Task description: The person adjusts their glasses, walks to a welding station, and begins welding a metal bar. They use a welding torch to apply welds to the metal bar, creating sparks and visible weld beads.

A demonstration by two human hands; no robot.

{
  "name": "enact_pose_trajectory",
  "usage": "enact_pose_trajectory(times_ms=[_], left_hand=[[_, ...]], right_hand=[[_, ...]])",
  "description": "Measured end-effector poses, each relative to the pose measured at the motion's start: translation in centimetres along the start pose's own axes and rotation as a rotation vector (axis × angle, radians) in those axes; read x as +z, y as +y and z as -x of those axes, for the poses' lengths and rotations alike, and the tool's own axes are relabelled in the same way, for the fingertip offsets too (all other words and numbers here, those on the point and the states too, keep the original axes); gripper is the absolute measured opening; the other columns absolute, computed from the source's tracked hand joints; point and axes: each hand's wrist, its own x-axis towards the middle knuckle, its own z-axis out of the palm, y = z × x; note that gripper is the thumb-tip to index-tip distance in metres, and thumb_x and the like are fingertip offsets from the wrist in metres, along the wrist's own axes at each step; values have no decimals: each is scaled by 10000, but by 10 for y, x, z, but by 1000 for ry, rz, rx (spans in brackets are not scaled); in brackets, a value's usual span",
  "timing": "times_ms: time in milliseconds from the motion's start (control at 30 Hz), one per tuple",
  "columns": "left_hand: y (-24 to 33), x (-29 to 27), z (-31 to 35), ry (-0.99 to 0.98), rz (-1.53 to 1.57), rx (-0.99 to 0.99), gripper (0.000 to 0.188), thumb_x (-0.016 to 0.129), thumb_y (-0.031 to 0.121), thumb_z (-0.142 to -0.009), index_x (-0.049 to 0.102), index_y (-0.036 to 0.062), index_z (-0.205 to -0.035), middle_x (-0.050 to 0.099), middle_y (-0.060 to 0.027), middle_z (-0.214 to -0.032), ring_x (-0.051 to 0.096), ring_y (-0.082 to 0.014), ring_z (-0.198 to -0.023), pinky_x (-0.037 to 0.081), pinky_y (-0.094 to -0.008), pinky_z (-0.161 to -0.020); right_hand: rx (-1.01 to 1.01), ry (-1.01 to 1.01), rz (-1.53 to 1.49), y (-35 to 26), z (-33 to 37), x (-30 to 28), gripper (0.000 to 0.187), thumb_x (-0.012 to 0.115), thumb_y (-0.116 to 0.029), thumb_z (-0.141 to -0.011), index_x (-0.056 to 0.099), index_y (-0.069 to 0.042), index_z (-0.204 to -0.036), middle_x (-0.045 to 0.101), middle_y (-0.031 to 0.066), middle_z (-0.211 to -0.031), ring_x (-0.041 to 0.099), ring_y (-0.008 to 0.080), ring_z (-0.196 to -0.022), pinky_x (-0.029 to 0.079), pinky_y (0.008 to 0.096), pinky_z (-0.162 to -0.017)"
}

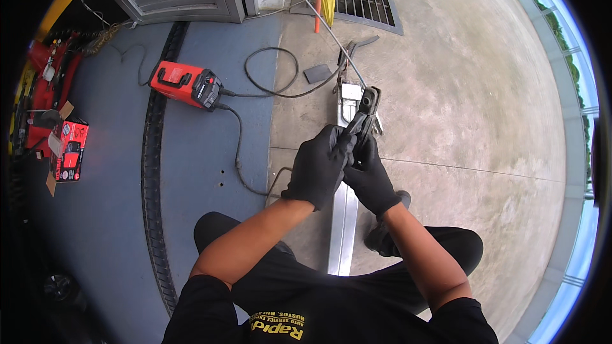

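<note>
Left grip (320,169) and right grip (371,179) closed around black clamp (369,103), above concrete (472,121) (blue floor (197,153) alongside)

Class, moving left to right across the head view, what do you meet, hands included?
Red cardboard box with open flaps, red-and-black boxy machine with cables, left hand in a black glove, right hand in a black glove.

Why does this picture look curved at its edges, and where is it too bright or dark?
Head view: the wide fisheye lens bends the pale strip at right along the rim; head view: the metal beam gleams brightly; head view: the lower left sinks into shadow, leaving a round object hard to make out.
</note>
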Motion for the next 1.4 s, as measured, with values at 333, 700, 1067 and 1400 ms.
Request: enact_pose_trajectory(times_ms=[333, 700, 1067, 1400], left_hand=[[-8, 35, 8, -424, -163, 430, 346, 631, 352, -1005, 644, 67, -1201, 696, -164, -1010, 689, -278, -909, 531, -404, -801], [-28, -2, -3, -1090, -464, 70, 403, 556, 450, -1012, 673, 144, -1246, 718, -114, -1152, 687, -291, -1048, 515, -408, -931], [-53, -12, -12, -1038, -614, -83, 347, 509, 355, -1031, 655, 133, -1254, 730, -121, -1121, 691, -289, -1032, 518, -382, -912], [-68, -14, -15, -1056, -683, -70, 373, 532, 382, -1000, 654, 115, -1231, 729, -140, -1088, 692, -311, -1008, 521, -397, -902]], right_hand=[[169, 352, -119, 6, 65, -78, 388, 676, -60, -919, 519, -40, -1273, 646, 41, -982, 627, 106, -811, 523, 251, -660], [163, 411, 42, -62, 44, -188, 331, 589, -379, -1009, 557, -81, -1149, 564, 19, -744, 544, 136, -585, 490, 311, -557], [294, 235, -251, -53, 24, -176, 406, 503, -425, -1050, 564, -83, -1259, 606, 38, -875, 594, 146, -717, 550, 355, -728], [174, -130, -589, -52, 26, -176, 537, 394, -385, -1068, 452, 3, -1436, 585, 235, -1363, 649, 361, -1153, 546, 518, -963]])
